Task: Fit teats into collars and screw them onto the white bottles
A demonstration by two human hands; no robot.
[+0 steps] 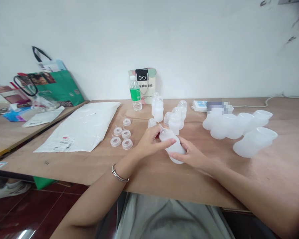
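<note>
Above the front half of the table, a whitish translucent baby bottle (pixel 175 150) is held tilted, its top leaning left and away. My left hand (pixel 151 139) is closed around its upper end, where a clear nipple (pixel 161 126) pokes up. Wrapped round the lower body is my right hand (pixel 193 154). Just beyond my hands stand several bottles with clear domed caps (pixel 175 119). Left of my left hand lie several clear collar rings with nipples (pixel 126 134). To the right, several open-mouthed bottle bodies (pixel 254 141) stand in a cluster.
A large white plastic mailer (pixel 81 124) lies on the wooden table (pixel 144 179). Along the wall stand a green-labelled water bottle (pixel 136 94), a paper bag (pixel 149 86) and a white box (pixel 199 106) with a cable. Farther left are a green bag (pixel 57 88) and plastic packets.
</note>
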